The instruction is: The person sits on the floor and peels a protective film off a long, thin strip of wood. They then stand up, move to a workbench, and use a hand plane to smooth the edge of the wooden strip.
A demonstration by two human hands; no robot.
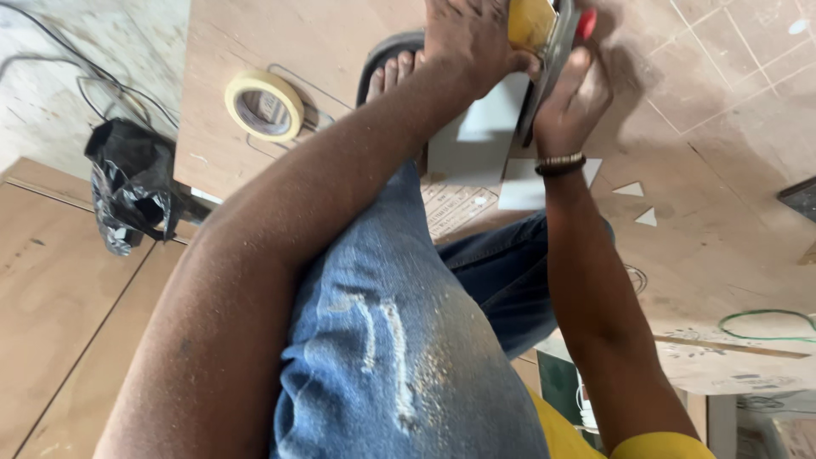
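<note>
My left hand (467, 38) grips a yellow block-like tool (529, 21) at the top of the view. Beside it my right hand (571, 102), with a bracelet at the wrist, holds a thin grey metal blade or strip (544, 72) that has a red end (586, 24). Both hands meet over a grey-white sheet piece (480, 136) lying on the plywood floor. My knee in blue jeans (399, 331) fills the foreground, and my sandalled foot (393, 72) rests next to the sheet.
A roll of masking tape (264, 105) lies on a plywood board (255, 51) at upper left. A black plastic bag (127, 183) sits left of it, near cables (102, 89). Small white triangular offcuts (637, 204) lie right. A green wire (765, 323) loops at lower right.
</note>
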